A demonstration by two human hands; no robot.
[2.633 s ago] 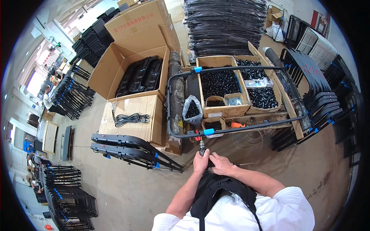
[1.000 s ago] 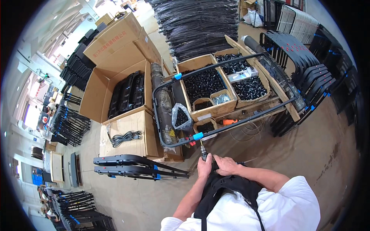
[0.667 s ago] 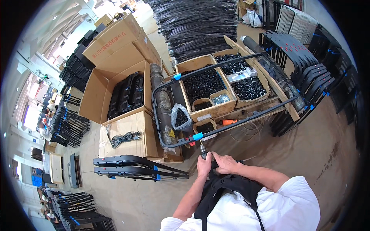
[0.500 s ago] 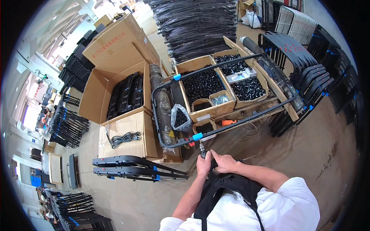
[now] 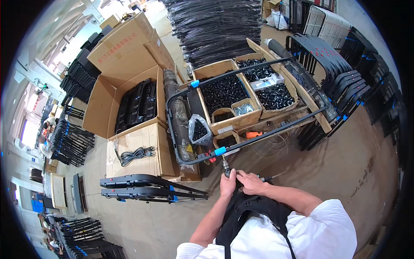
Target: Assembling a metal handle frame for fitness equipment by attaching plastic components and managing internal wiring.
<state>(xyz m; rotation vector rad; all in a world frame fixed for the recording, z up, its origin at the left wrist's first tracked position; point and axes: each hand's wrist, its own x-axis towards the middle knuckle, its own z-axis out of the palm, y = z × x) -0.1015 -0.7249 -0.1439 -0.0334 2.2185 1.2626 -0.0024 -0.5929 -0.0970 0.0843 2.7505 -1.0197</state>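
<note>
A drill (image 5: 227, 169) points away from me, its metal chuck and thin bit up against the near side of a black tube frame (image 5: 263, 134). The bit meets the frame beside a blue clip (image 5: 220, 151); whether it has entered the tube I cannot tell. My left hand (image 5: 227, 184) is closed around the drill just behind the chuck. Close beside it, my right hand (image 5: 252, 183) has its fingers curled against the drill's body, most of which is hidden. A thin pointed rod (image 5: 271, 177) sticks out to the right of my right hand. Another blue clip (image 5: 195, 83) sits on the frame's far side.
Beneath the frame stand boxes of black plastic parts (image 5: 228, 93), a small box of screws (image 5: 243, 109), and an orange-handled tool (image 5: 254, 134). An open carton (image 5: 100, 103) and a coiled cable (image 5: 136, 155) are left. Folded black frames (image 5: 142, 181) stand near left; more (image 5: 332, 64) stand right.
The surroundings have shifted slightly left and up in the picture. Both hands keep their hold on the drill, with the bit still at the frame. More of the thin rod's base shows.
</note>
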